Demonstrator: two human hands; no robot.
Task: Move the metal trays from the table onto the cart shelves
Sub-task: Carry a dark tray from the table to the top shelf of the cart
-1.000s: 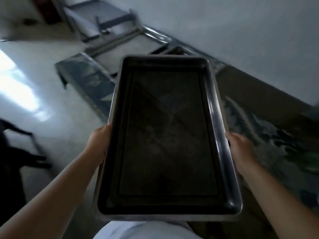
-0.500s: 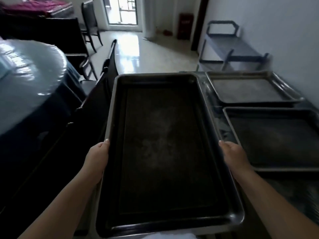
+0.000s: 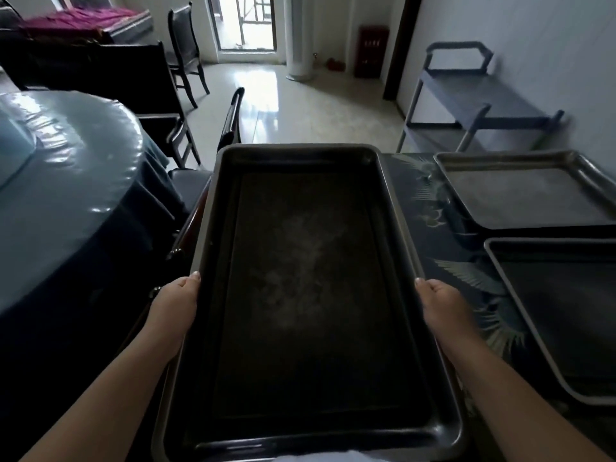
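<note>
Left hand (image 3: 175,303) and right hand (image 3: 441,303) grip the long rims of a dark metal tray (image 3: 306,295), thumbs on top. Two more trays (image 3: 520,191) lie on the patterned bench (image 3: 430,225), the cart (image 3: 466,98) beyond.

Both bare forearms reach forward from the near edge, roughly parallel and well apart. The left hand (image 3: 175,303) grips the left long rim of a metal tray (image 3: 310,281), thumb on top of the rim and fingers hidden beneath it. The right hand (image 3: 440,303) grips the right rim opposite, thumb likewise on top.
</note>
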